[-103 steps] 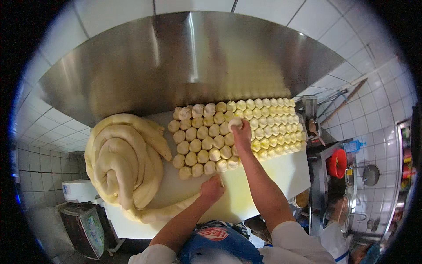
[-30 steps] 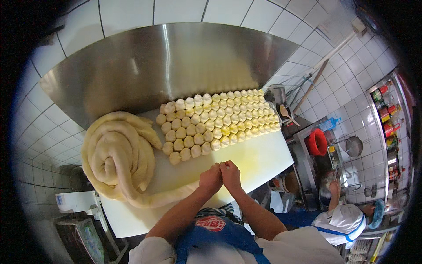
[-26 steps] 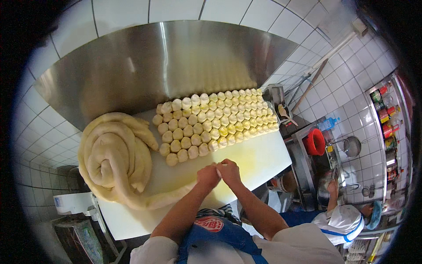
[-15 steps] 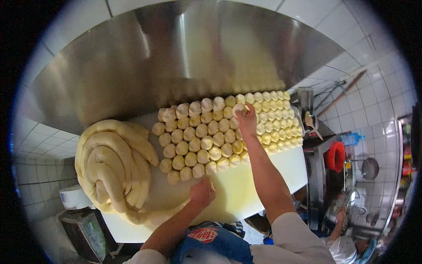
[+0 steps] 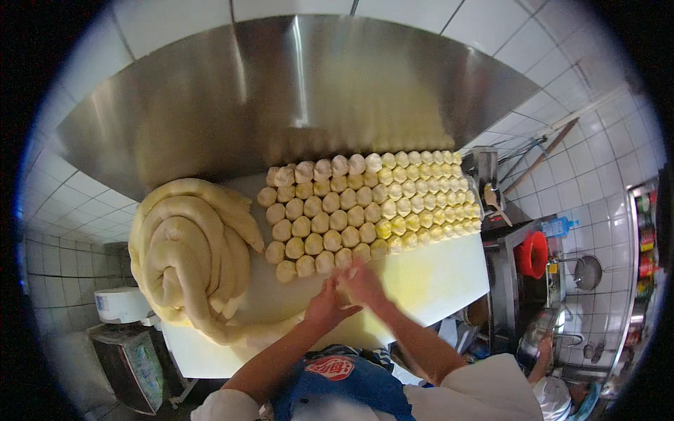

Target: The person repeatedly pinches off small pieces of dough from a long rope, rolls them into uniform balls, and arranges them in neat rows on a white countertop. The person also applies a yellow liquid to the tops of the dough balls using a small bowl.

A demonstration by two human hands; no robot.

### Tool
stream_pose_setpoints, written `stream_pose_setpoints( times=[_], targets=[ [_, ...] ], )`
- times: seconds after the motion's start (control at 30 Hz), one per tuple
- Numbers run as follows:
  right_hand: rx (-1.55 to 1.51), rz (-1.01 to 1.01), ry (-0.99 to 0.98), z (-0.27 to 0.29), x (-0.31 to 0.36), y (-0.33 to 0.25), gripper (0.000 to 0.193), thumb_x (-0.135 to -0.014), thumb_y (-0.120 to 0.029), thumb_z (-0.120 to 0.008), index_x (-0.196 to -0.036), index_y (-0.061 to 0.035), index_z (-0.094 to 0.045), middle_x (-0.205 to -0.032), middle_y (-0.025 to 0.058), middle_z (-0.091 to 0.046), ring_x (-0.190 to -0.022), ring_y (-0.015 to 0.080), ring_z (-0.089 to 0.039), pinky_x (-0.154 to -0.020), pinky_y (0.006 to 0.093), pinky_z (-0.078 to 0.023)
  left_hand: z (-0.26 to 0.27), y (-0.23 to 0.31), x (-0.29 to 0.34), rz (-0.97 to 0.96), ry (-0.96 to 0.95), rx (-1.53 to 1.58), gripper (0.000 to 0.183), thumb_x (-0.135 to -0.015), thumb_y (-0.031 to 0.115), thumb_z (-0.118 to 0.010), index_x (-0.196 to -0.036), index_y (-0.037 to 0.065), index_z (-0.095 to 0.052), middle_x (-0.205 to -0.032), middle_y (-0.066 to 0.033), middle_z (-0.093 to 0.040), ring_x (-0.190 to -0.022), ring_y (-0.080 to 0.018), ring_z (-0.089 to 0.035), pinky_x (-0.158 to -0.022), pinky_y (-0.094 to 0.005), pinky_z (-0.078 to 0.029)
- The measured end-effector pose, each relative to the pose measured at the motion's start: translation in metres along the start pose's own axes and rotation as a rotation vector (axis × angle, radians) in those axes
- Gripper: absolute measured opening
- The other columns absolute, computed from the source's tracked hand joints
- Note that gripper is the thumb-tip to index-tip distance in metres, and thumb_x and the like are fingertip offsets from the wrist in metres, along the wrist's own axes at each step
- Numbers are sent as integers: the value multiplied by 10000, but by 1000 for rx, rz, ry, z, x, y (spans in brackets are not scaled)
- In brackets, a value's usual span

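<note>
A thick coil of pale dough (image 5: 172, 235) lies on the left of the white board. Its tail runs along the near edge into my left hand (image 5: 326, 309), which is closed round the rope's end. Close against it, my right hand (image 5: 365, 284) is at the same end of the dough, its fingers smeared by motion. What lies between the two hands is mostly hidden. Just beyond them, rows of round dough pieces (image 5: 319, 223) sit packed together. Those on the right look yellower and shinier.
A curved steel panel (image 5: 295, 91) rises behind the board (image 5: 435, 270). At the right stand a red bowl (image 5: 531, 254), a blue plastic bottle (image 5: 559, 226) and a wooden-handled tool (image 5: 495, 201). A white tub (image 5: 121, 304) is at the left. Another person's arm (image 5: 540, 361) shows lower right.
My right hand has come back from the far rows, where it held a dough piece, to my left hand. That piece now lies among the rows. The view has shifted slightly.
</note>
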State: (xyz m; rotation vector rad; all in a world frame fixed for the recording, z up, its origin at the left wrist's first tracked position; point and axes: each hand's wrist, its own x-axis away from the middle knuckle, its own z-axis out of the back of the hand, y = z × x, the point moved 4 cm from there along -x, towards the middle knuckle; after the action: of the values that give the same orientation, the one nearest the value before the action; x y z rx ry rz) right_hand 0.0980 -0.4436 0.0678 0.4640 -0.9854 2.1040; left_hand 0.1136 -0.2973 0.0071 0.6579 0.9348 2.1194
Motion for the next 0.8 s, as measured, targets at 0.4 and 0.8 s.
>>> stream_pose_setpoints(
  times=[0.4,0.8],
  targets=[
    [-179,154,661,-36,85,29,284,-962,-257,-584,-930,18,-651,-946,268,-698,-918,439,-678,-812,503,-536,10,49,21,-102,-61,-144,333,-909,260,-619,-1173,87,-514,-1091,-184,-680,-964,-396,-697,-759,-510,-573],
    [-606,174,608,84,-44,9,511,-895,-285,-674,-1303,1,-563,-1227,252,-642,-1137,407,-611,-987,462,-482,-23,1,-30,147,-110,-164,342,-835,283,-681,-1075,65,-572,-1044,-189,-687,-944,-383,-687,-823,-499,-548]
  ],
)
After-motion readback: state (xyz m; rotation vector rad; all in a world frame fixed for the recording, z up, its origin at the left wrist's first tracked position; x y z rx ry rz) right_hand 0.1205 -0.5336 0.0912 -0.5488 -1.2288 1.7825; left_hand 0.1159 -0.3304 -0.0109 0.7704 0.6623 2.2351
